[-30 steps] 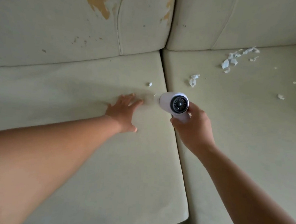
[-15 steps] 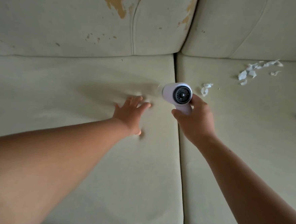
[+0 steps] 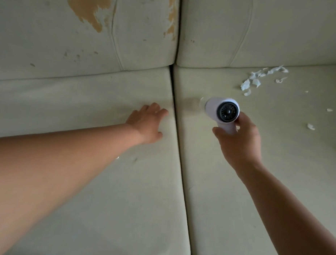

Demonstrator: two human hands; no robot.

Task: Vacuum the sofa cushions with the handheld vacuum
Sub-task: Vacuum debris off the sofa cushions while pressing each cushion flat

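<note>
Reaching in from the lower edge, the left forearm (image 3: pixel 51 169) and the right forearm (image 3: pixel 296 216) cross 2 seat cushions, the left seat cushion (image 3: pixel 97 212) and the right seat cushion (image 3: pixel 235 231), which are parted by a dark seam (image 3: pixel 181 178). The left hand (image 3: pixel 146 123) lies flat on the left seat cushion just beside that seam, fingers straight and slightly spread, holding nothing. The right hand (image 3: pixel 239 144) is over the right seat cushion, its fingers curled round the handle of the white vacuum (image 3: pixel 222 111), whose dark round rear grille faces the camera. Its far end points toward the seam and is blurred, so contact with the fabric cannot be told. Farther back and to the right, white scraps (image 3: pixel 251 83) lie scattered on the right seat cushion, thickest near the backrest. Beyond stand the right back cushion (image 3: pixel 269 31) and the left back cushion (image 3: pixel 49 49), the latter marked with tan flaked patches (image 3: pixel 86 8).
</note>
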